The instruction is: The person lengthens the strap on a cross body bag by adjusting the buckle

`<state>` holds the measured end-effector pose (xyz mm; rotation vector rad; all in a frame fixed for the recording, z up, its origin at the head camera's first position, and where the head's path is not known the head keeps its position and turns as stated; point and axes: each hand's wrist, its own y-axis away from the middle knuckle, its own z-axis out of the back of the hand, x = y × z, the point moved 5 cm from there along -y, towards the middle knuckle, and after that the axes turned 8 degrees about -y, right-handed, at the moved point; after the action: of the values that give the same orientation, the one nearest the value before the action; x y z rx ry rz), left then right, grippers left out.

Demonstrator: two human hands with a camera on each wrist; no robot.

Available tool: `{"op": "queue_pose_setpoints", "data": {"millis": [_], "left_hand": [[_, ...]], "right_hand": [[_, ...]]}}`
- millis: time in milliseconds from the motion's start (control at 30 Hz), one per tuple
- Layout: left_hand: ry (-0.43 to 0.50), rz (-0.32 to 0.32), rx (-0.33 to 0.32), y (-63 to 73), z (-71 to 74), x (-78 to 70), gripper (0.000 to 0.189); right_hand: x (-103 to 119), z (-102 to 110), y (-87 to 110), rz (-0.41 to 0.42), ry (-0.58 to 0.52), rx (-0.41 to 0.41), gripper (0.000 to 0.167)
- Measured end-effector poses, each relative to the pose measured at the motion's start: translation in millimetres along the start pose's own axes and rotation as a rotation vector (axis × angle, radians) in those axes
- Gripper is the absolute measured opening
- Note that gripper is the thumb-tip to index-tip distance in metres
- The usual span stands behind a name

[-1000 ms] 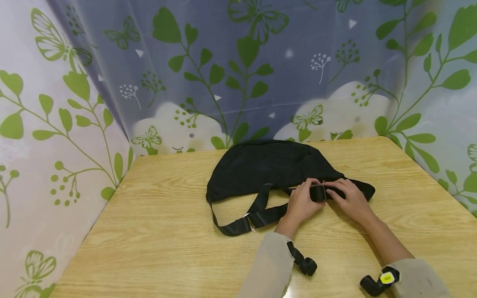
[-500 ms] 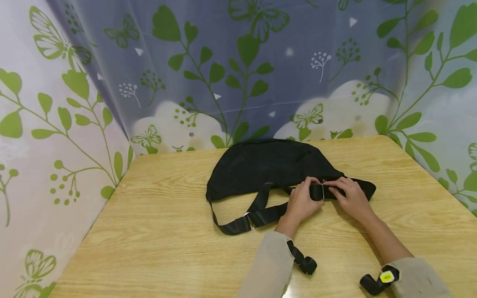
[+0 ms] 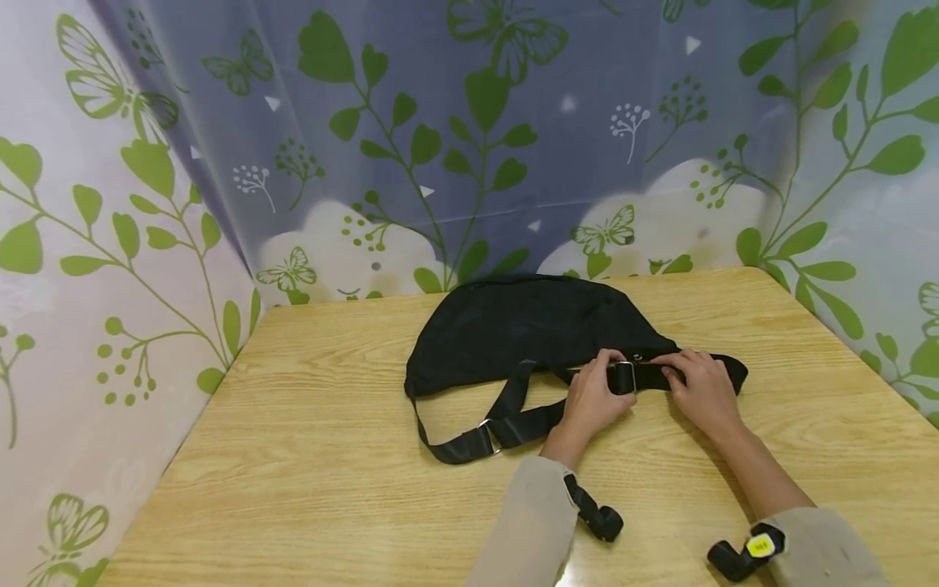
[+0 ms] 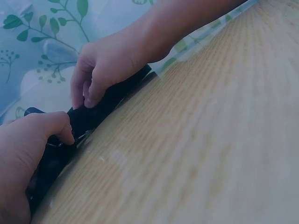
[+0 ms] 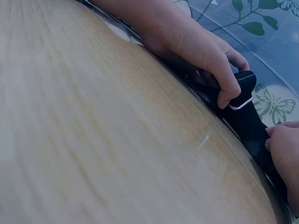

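Black waist bag, lying at the far edge of a wood-grain table, right of the middle, with its strap spread along its near side. A person's left hand pinches the strap beside a metal slider, thumb on the near edge and fingers on the far one, where the webbing folds over into a short loop. To its right, the right hand pinches the flat webbing between thumb and fingertips; the remaining fingers are curled under and partly hidden. The hands stand apart, a stretch of strap lying between them. At left, a second metal buckle sits on a slack curve of strap, near of the bag and untouched.

The work in hand appears to be adjusting the strap at the slider. Done well, it would likely call for a steady left pinch that keeps the slider square to the webbing, while the right hand draws along the strap's own line, low to the table, rather than upward. The band should stay flat, since a twist or a bunched edge could jam at the metal bar. Short pulls, with slack fed in from the loop, would probably serve better than one hard tug, which might drag the soft bag along.
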<state>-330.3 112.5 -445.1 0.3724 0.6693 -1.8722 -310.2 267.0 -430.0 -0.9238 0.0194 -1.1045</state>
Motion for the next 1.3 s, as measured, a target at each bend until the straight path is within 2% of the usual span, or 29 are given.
{"op": "queue_pose_setpoints", "data": {"millis": [100,267,400,633,933,1100,1300], "left_hand": [[0.007,0.003,0.010,0.4,-0.3,-0.1,0.049],[0.001,-0.008,0.018,-0.2,-1.4,-0.1,0.049],[-0.007,-0.014,0.015,-1.0,-2.3,-0.2,0.050],[-0.013,-0.016,0.017,-1.2,-1.8,-0.8,0.050],[-0.004,0.001,0.021,-0.7,-1.4,-1.2,0.051],[0.006,0.013,0.012,-0.8,-1.6,-0.4,0.051],[0.005,-0.004,-0.011,-1.3,-1.5,-0.2,0.050]], "right_hand": [[2,-3,0.6,0.044,-0.049,0.049,0.025],[7,-9,1.7,0.120,-0.220,0.155,0.034],[9,-10,0.9,0.098,-0.273,0.143,0.027],[11,-7,-0.5,0.107,-0.239,0.062,0.022],[11,-3,-2.6,0.098,-0.181,0.019,0.021],[7,-1,-1.6,0.049,-0.089,-0.016,0.019],[1,1,-0.2,-0.033,-0.002,-0.026,0.016]]}}
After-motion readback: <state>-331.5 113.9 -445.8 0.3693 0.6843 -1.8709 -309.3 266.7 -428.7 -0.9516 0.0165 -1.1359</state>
